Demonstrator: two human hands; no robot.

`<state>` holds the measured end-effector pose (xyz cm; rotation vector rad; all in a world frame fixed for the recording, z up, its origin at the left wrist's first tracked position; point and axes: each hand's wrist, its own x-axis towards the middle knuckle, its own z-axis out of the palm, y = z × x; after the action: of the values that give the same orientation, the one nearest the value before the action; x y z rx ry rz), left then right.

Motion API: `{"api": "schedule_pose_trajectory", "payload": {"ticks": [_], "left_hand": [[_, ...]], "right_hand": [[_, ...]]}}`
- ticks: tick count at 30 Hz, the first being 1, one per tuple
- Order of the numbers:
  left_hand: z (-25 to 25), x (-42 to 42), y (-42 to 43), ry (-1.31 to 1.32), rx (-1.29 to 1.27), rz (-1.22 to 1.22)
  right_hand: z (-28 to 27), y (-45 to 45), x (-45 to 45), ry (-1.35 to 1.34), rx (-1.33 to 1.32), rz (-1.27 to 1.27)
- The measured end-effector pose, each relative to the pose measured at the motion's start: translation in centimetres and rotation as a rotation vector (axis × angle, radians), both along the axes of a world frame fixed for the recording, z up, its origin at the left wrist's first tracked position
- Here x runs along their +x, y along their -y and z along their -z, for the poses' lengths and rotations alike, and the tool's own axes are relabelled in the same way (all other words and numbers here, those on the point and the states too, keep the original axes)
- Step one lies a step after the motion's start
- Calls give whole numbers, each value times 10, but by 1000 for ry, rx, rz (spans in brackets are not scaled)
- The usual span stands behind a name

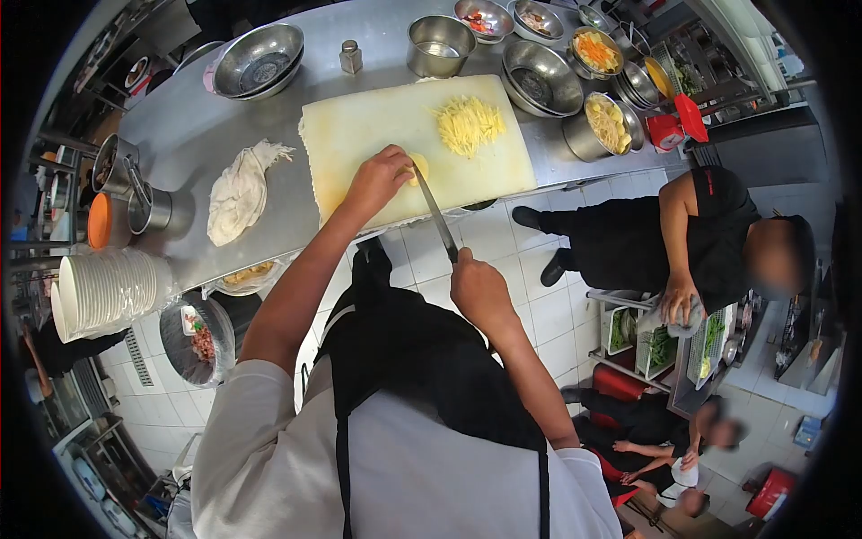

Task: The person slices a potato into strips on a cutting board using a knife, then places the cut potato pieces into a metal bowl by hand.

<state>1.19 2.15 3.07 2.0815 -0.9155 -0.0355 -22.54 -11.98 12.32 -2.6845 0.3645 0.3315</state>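
My right hand [486,289] is closed round the handle of a kitchen knife [436,214], its blade reaching up and left over the near edge of the white cutting board [359,126]. With curled fingers, my left hand [386,173] presses a pale yellow piece of vegetable [418,167], perhaps potato, against the board. The knife tip lies right at that piece. Farther back on the board sits a heap of pale yellow shreds [470,126].
Metal bowls [260,61], a pot [441,47] and a glass shaker [350,57] stand behind the board. A white cloth [241,193] and stacked plates [117,286] are at left. To the right stands a person in black [628,225], near vegetable trays [660,349].
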Motion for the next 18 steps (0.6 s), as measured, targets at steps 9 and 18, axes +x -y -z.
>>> {"api": "schedule_pose_trajectory", "payload": {"ticks": [9, 18], "left_hand": [[-1, 2, -1, -1, 3, 9], [0, 2, 0, -28, 14, 20]], "right_hand": [[54, 2, 37, 23, -23, -29], [15, 3, 22, 40, -7, -29]]}}
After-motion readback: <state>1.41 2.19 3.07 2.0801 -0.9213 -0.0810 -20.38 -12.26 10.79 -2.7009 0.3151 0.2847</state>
